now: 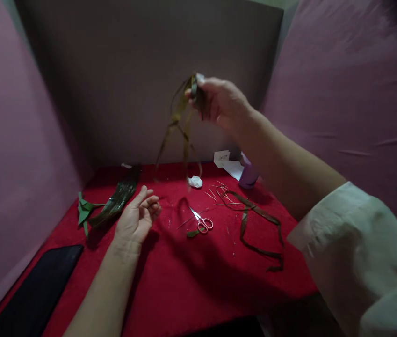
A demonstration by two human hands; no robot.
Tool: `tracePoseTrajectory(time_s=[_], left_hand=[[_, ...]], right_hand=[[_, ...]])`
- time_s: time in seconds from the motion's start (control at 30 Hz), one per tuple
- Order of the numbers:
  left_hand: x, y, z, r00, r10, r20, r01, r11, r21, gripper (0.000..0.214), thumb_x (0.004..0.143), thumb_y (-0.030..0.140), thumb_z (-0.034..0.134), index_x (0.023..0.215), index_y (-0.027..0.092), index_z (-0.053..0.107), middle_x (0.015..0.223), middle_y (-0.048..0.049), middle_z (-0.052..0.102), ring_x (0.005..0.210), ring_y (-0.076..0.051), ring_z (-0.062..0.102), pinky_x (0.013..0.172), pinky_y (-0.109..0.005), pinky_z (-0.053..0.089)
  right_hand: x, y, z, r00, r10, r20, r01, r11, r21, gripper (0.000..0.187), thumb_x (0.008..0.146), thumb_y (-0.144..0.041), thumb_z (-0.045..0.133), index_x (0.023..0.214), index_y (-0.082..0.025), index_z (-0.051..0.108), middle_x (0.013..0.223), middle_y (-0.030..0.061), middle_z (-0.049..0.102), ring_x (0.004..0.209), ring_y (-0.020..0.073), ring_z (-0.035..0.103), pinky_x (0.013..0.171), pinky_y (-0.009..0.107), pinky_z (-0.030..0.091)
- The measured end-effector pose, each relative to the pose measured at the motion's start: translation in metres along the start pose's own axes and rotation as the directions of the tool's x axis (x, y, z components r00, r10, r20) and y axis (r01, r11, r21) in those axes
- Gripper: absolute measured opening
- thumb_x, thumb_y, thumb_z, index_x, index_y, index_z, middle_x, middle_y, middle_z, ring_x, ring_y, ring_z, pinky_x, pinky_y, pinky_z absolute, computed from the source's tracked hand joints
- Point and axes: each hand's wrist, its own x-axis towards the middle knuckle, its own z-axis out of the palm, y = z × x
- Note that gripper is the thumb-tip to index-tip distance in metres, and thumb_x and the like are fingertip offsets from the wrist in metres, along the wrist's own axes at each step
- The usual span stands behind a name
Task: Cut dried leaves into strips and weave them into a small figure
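My right hand (219,100) is raised high above the table, its fingers pinched round a bundle of long brown-green leaf strips (179,114). The strips hang down and are partly blurred; a small whitish bit shows at the top by my thumb. Low over the table, palm turned up, my left hand (138,215) has loosely curled fingers and nothing in it. Beside it lies a glossy dark green bundle of leaves (117,201). Scissors (201,221) with pink handles rest in the middle, partly over a small green leaf piece (193,233).
The red tablecloth (170,290) carries a folded green leaf shape (85,208), a black flat case (40,290), a crumpled white tissue (195,181), several thin sticks (224,193) and loose brown strips (263,217). A purple container (248,177) and white cards (231,167) stand behind.
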Motion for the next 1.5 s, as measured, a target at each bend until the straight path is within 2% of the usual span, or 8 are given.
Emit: tracePoseTrajectory(time_s=[0.13,0.27,0.37,0.5,0.73,0.97,1.2,1.5], left_hand=[[0.0,-0.003,-0.001,0.999,0.032,0.007,-0.032,0.999,-0.01,0.013,0.079,0.009,0.053,0.068,0.015,0.056,0.048,0.0028,0.055,0.04,-0.007,0.049,0.047,-0.018,0.045],[-0.001,-0.007,-0.001,0.998,0.049,0.029,-0.05,0.999,0.015,0.014,0.079,0.013,0.054,0.066,0.016,0.054,0.046,0.0042,0.05,0.039,-0.007,0.044,0.046,-0.018,0.042],[0.0,-0.01,-0.001,0.998,0.053,0.025,-0.054,0.996,0.068,0.024,0.084,0.022,0.049,0.061,0.016,0.052,0.043,0.0034,0.048,0.038,-0.008,0.044,0.045,-0.019,0.042],[0.0,-0.016,0.0,0.999,0.024,0.034,-0.029,0.983,0.18,0.029,0.085,0.026,0.047,0.059,0.014,0.052,0.041,0.0017,0.047,0.037,-0.008,0.044,0.043,-0.02,0.041],[-0.015,-0.042,0.015,0.985,0.051,0.165,-0.11,0.921,0.373,0.022,0.058,0.011,0.072,0.076,0.014,0.06,0.058,0.0021,0.059,0.043,-0.009,0.051,0.043,-0.019,0.042],[-0.025,-0.06,0.021,0.941,0.214,0.26,-0.335,0.677,0.656,0.023,0.067,0.026,0.07,0.088,0.018,0.067,0.087,-0.0066,0.069,0.073,-0.017,0.063,0.054,-0.021,0.047],[-0.023,-0.062,0.018,0.947,0.232,0.22,-0.32,0.702,0.637,0.031,0.058,0.013,0.074,0.089,0.018,0.071,0.085,-0.0071,0.072,0.073,-0.018,0.065,0.061,-0.021,0.049],[-0.023,-0.044,0.02,0.991,0.105,0.079,-0.131,0.769,0.626,0.026,0.068,0.015,0.062,0.094,0.013,0.065,0.066,-0.0079,0.07,0.046,-0.017,0.063,0.043,-0.026,0.052]], right_hand=[[-0.011,-0.009,0.008,0.994,-0.109,-0.014,0.109,0.994,-0.029,0.029,0.094,-0.019,0.021,0.09,-0.015,0.049,0.074,-0.0057,0.061,0.062,0.0004,0.058,0.057,0.015,0.036],[-0.058,0.047,0.016,0.99,0.133,-0.057,-0.134,0.991,-0.021,0.016,0.09,-0.019,0.04,0.083,-0.011,0.051,0.072,0.002,0.065,0.053,0.0057,0.059,0.047,0.015,0.037],[-0.102,0.103,0.016,0.878,0.469,-0.091,-0.465,0.883,0.062,0.012,0.086,-0.02,0.046,0.078,-0.014,0.053,0.074,0.0061,0.067,0.054,0.0093,0.06,0.039,0.016,0.037],[-0.146,0.145,0.015,0.813,0.578,-0.073,-0.574,0.816,0.072,0.006,0.08,-0.015,0.051,0.074,-0.014,0.052,0.068,0.0063,0.065,0.052,0.0116,0.061,0.04,0.018,0.04],[-0.168,0.162,0.017,0.873,0.484,-0.059,-0.48,0.875,0.066,0.013,0.07,-0.016,0.059,0.08,-0.016,0.051,0.06,-0.003,0.058,0.05,0.0119,0.06,0.043,0.019,0.039],[-0.18,0.175,0.015,0.99,0.132,-0.046,-0.139,0.957,-0.256,0.021,0.08,-0.019,0.051,0.098,-0.019,0.061,0.091,0.0028,0.063,0.079,0.0135,0.059,0.068,0.025,0.047],[-0.183,0.181,0.016,0.998,-0.035,0.049,0.051,0.919,-0.391,0.039,0.078,-0.002,0.043,0.104,-0.022,0.064,0.105,0.0048,0.059,0.097,0.0138,0.056,0.087,0.027,0.044],[-0.149,0.188,0.002,0.929,0.361,-0.082,-0.37,0.897,-0.242,0.028,0.081,-0.009,0.042,0.104,-0.014,0.055,0.099,0.0112,0.06,0.079,0.0181,0.063,0.053,0.027,0.053]])
